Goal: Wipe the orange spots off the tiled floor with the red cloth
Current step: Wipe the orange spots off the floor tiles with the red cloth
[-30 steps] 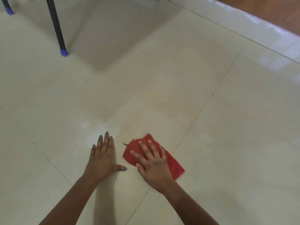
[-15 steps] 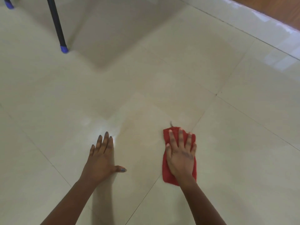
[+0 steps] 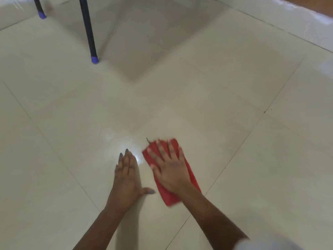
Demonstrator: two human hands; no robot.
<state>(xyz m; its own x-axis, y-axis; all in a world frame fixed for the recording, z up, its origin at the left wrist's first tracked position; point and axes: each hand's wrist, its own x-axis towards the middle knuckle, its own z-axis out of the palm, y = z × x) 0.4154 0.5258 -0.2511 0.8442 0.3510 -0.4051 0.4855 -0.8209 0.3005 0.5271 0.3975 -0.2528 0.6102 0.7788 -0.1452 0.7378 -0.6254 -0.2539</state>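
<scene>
The red cloth (image 3: 168,197) lies flat on the cream tiled floor (image 3: 180,98), near the bottom centre. My right hand (image 3: 169,168) presses flat on top of it with fingers spread. My left hand (image 3: 127,177) rests palm down on the bare tile just left of the cloth, thumb pointing toward it, holding nothing. No orange spots show on the tiles around the hands; anything under the cloth is hidden. A bright glare patch sits by my left fingertips.
Two dark furniture legs with blue caps, one (image 3: 94,59) at upper left and another (image 3: 41,14) farther back, stand on the floor. A white skirting (image 3: 288,17) runs along the upper right edge. Grout lines cross near the cloth.
My right hand has slid the cloth back leftward, close to my left hand, after a sweep to the right. My left hand has stayed planted.
</scene>
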